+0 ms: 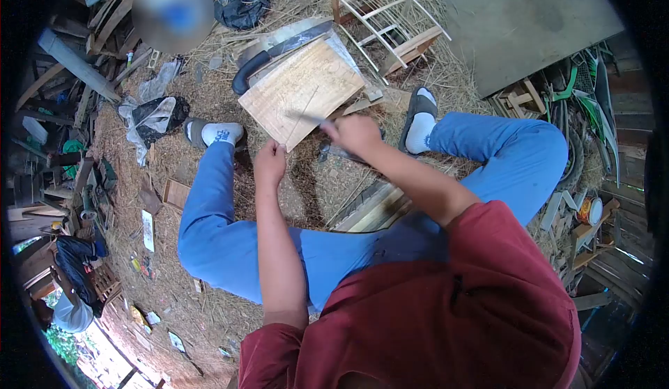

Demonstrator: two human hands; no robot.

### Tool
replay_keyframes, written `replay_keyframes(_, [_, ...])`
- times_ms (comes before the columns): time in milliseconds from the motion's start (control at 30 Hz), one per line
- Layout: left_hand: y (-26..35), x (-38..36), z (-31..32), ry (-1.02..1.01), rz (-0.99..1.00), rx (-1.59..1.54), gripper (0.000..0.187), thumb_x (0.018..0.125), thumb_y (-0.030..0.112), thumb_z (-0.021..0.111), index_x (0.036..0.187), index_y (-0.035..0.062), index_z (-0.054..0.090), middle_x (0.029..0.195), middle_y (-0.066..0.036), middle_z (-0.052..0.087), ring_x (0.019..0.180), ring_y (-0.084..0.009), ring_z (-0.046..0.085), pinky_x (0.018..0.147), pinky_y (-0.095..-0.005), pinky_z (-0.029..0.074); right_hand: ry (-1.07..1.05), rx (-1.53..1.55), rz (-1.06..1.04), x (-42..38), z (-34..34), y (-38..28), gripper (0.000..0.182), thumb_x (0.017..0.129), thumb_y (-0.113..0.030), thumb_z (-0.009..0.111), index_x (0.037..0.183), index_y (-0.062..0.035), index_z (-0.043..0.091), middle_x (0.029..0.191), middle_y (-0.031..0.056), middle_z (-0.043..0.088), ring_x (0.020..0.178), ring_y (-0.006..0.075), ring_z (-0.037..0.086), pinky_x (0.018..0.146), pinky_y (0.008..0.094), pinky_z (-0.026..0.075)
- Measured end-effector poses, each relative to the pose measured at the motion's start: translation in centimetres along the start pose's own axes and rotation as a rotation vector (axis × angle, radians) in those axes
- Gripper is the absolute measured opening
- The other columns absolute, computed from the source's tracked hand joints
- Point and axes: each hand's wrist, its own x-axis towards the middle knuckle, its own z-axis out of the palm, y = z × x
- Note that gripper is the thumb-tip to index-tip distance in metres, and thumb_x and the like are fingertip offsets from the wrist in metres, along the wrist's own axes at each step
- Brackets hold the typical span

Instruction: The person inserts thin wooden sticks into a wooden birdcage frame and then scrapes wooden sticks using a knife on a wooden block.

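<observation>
A pale wooden board (303,86) lies tilted on the ground in front of me, with a thin dark line across it. My left hand (270,162) is closed on its near corner, fingertips pinched at the edge. My right hand (354,135) is wrapped around the handle of a knife (304,117), whose grey blade, blurred by motion, is over the board near that line. Behind the board's far left edge rests a handsaw (252,72) with a black handle, its blade partly hidden by the board.
A slatted wooden frame (382,16) stands beyond the board, and a large flat sheet (526,23) lies at the upper right. Wood strips (373,206) lie between my legs. A black plastic bag (240,6) is at the back. Straw and shavings cover the ground.
</observation>
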Motion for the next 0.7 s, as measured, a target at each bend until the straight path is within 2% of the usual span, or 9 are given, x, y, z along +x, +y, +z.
replay_keyframes(33, [0.0, 0.0, 0.0, -0.013, -0.008, -0.015, 0.027, 0.095, 0.026, 0.063, 0.09, -0.0004, 0.062, 0.083, -0.026, 0.067, 0.08, -0.0428, 0.066, 0.074, -0.0494, 0.05, 0.034, 0.071, 0.114, 0.7, -0.5, 0.1, 0.067, 0.102, -0.061, 0.039, 0.086, -0.0069, 0.076, 0.085, 0.0212, 0.073, 0.082, 0.0396, 0.073, 0.073, 0.0543, 0.057])
replay_keyframes(200, [-0.4, 0.0, 0.4, 0.015, -0.008, -0.098, 0.027, 0.095, 0.026, 0.063, 0.088, -0.0005, 0.061, 0.079, -0.024, 0.065, 0.076, -0.0397, 0.065, 0.072, -0.0479, 0.049, 0.012, 0.012, -0.048, -0.6, 0.0, -0.6, 0.068, 0.102, -0.06, 0.041, 0.082, -0.005, 0.076, 0.082, 0.0202, 0.073, 0.078, 0.0393, 0.072, 0.072, 0.0534, 0.057])
replay_keyframes(300, [0.2, 0.0, -0.2, -0.032, -0.026, -0.029, 0.027, 0.095, 0.025, 0.063, 0.088, -0.0002, 0.06, 0.077, -0.023, 0.064, 0.074, -0.0384, 0.064, 0.071, -0.0467, 0.049, 0.108, 0.06, 0.153, 1.8, 0.2, 1.6, 0.066, 0.102, -0.061, 0.041, 0.085, -0.007, 0.076, 0.085, 0.0193, 0.074, 0.08, 0.0386, 0.072, 0.074, 0.0519, 0.057])
replay_keyframes(367, [2.1, -1.0, -1.1, 0.02, 0.016, 0.072, 0.026, 0.095, 0.024, 0.063, 0.087, -0.0004, 0.06, 0.077, -0.022, 0.064, 0.072, -0.0383, 0.063, 0.07, -0.046, 0.048, 0.109, 0.033, 0.153, 1.2, 0.3, 1.1, 0.066, 0.101, -0.061, 0.042, 0.085, -0.0069, 0.076, 0.083, 0.0184, 0.074, 0.079, 0.0383, 0.073, 0.074, 0.0512, 0.057])
replay_keyframes(433, [1.3, -0.7, -1.0, 0.011, 0.035, 0.059, 0.026, 0.095, 0.024, 0.064, 0.086, -0.0004, 0.059, 0.076, -0.022, 0.063, 0.07, -0.0368, 0.062, 0.069, -0.0453, 0.048, 0.025, -0.073, -0.188, -1.4, -0.5, -0.3, 0.065, 0.101, -0.059, 0.044, 0.081, -0.0066, 0.077, 0.078, 0.0184, 0.073, 0.074, 0.0379, 0.072, 0.065, 0.0501, 0.057])
replay_keyframes(500, [1.0, -0.2, -0.8, 0.008, 0.047, 0.038, 0.026, 0.094, 0.023, 0.064, 0.085, -0.0005, 0.058, 0.075, -0.021, 0.063, 0.069, -0.0354, 0.061, 0.068, -0.0445, 0.048, 0.058, -0.083, -0.228, -0.6, 0.1, 0.3, 0.065, 0.1, -0.06, 0.045, 0.079, -0.0069, 0.077, 0.077, 0.0179, 0.073, 0.073, 0.0376, 0.072, 0.065, 0.0498, 0.057])
replay_keyframes(567, [1.0, -0.5, -0.8, -0.005, 0.032, -0.04, 0.027, 0.094, 0.023, 0.066, 0.084, -0.0003, 0.057, 0.072, -0.019, 0.061, 0.066, -0.0307, 0.059, 0.067, -0.0424, 0.047, 0.142, -0.048, -0.065, 0.5, -0.9, 0.7, 0.065, 0.1, -0.06, 0.046, 0.078, -0.0075, 0.077, 0.075, 0.0178, 0.072, 0.074, 0.0377, 0.073, 0.069, 0.0494, 0.058])
replay_keyframes(633, [0.8, -0.7, -0.6, -0.006, 0.02, -0.046, 0.026, 0.094, 0.023, 0.066, 0.083, 0.0001, 0.057, 0.071, -0.017, 0.061, 0.065, -0.0285, 0.058, 0.067, -0.0415, 0.047, 0.083, -0.052, 0.028, -0.3, -0.3, -0.6, 0.065, 0.1, -0.06, 0.046, 0.078, -0.0078, 0.077, 0.074, 0.0179, 0.072, 0.072, 0.0375, 0.073, 0.069, 0.049, 0.058])
replay_keyframes(700, [0.4, -0.1, -0.6, -0.004, 0.019, -0.05, 0.026, 0.094, 0.022, 0.066, 0.083, 0.0004, 0.057, 0.071, -0.016, 0.06, 0.065, -0.0263, 0.058, 0.066, -0.0407, 0.047, 0.037, -0.113, -0.239, -1.5, 0.2, -1.1, 0.065, 0.1, -0.06, 0.045, 0.079, -0.0077, 0.078, 0.075, 0.0178, 0.073, 0.07, 0.0373, 0.073, 0.063, 0.0497, 0.058])
